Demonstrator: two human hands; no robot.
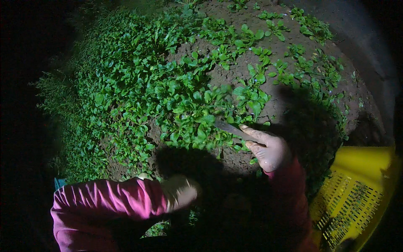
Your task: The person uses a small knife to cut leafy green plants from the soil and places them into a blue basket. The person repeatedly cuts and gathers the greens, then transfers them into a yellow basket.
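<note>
My right hand (269, 151) grips a knife, and its flat metal blade (231, 129) points left into low leafy green plants (198, 119). Thumb and fingers close around the tool, so its handle is mostly hidden. Close to my body, my left hand (184, 193) is blurred and partly in shadow. Its fingers cannot be made out, nor whether they hold anything. Dense greens cover the soil ahead and to the left, while the plants thin out on the right. Both arms wear pinkish-red sleeves.
A yellow slatted plastic basket (355, 189) stands at the lower right with bits of greenery in it. Bare brown soil (226, 74) shows between the plants. A grey path (359, 34) runs beyond the bed's right edge. Dark shadows cover the ground near my body.
</note>
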